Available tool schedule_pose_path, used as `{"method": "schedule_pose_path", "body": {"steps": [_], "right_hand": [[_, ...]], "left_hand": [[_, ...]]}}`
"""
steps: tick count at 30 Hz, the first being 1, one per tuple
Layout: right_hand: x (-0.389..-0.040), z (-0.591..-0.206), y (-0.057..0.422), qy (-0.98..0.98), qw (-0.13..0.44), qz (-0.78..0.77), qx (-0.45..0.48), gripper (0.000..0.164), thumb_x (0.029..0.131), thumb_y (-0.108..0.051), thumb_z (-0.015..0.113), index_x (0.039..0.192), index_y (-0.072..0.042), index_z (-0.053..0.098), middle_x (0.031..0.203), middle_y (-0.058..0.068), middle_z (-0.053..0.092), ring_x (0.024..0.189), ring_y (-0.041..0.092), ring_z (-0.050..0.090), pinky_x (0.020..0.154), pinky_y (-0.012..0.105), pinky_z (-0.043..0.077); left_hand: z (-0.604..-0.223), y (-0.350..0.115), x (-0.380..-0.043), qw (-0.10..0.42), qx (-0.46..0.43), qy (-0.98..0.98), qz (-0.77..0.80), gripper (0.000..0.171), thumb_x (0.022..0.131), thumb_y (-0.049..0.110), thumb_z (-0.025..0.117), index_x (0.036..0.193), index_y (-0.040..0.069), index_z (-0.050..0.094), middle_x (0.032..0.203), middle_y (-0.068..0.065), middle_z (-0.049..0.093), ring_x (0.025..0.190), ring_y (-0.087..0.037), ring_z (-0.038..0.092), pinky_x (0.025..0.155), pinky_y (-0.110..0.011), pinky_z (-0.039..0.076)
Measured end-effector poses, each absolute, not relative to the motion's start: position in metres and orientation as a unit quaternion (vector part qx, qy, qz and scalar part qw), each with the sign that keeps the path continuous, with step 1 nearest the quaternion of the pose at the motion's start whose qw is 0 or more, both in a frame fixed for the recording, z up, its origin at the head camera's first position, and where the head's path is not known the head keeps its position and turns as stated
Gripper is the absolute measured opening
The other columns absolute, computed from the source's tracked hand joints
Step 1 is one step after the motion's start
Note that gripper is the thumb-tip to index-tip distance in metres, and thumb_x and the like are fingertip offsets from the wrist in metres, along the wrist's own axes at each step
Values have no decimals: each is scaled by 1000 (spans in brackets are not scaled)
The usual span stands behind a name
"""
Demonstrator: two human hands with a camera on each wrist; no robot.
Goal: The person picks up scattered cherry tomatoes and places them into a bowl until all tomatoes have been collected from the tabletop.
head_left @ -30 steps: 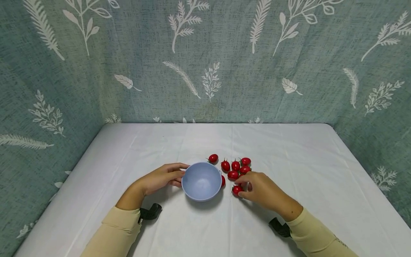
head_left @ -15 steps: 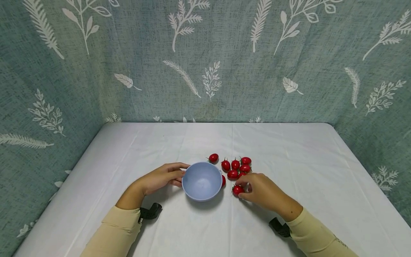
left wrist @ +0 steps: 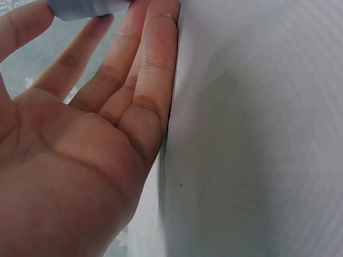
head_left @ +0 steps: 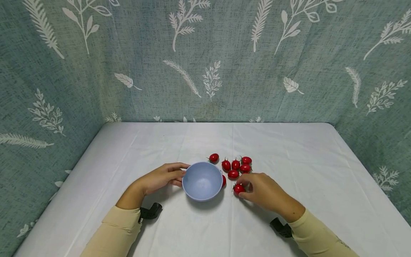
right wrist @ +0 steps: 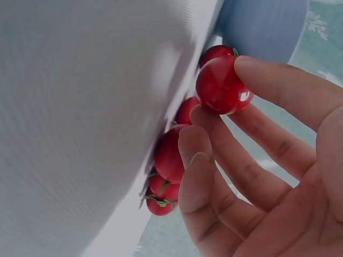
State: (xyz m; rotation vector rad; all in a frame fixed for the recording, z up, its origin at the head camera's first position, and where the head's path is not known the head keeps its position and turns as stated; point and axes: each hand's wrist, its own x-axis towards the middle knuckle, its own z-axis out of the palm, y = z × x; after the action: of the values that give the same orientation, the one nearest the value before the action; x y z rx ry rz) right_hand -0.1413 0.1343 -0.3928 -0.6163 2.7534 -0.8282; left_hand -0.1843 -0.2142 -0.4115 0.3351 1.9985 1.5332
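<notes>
In the head view, my left hand (head_left: 164, 177) rests against the left side of a light blue bowl (head_left: 201, 182). Its fingers look fairly straight in the left wrist view, with fingertips at the outer wall of the bowl (left wrist: 88, 8). To the right of the bowl, my right hand (head_left: 264, 191) pinches a red cherry tomato (head_left: 238, 189) between thumb and fingers. Up close in the right wrist view, the thumb lies on the side of the held tomato (right wrist: 220, 85) near its green stem. Nothing shows inside the bowl.
Several loose cherry tomatoes (head_left: 233, 174) lie behind the right hand, and one tomato (head_left: 213, 157) sits apart behind the bowl. Another tomato (head_left: 224, 181) is partly hidden by the bowl's right side. A white cloth (head_left: 154, 142) covers the table, with a green leaf-patterned curtain (head_left: 205, 60) behind.
My right hand has shifted very slightly with the tomato between its fingers, and one tomato behind it has gone out of sight. The left hand and bowl stay in place.
</notes>
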Motion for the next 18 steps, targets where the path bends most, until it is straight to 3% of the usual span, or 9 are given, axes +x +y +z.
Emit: {"method": "schedule_pose_path", "body": {"steps": [18], "right_hand": [[-133,-377,134,917,-5,-291,-273,25,83,-14,82,106,-19,75,92,-12,70,82,12,60,70,24,51]], "left_hand": [[-412,-215,-185,300,125,756,569,53,103,28,54,147,0,45,135,-19,60,106,-16,67,94,-27,54]]}}
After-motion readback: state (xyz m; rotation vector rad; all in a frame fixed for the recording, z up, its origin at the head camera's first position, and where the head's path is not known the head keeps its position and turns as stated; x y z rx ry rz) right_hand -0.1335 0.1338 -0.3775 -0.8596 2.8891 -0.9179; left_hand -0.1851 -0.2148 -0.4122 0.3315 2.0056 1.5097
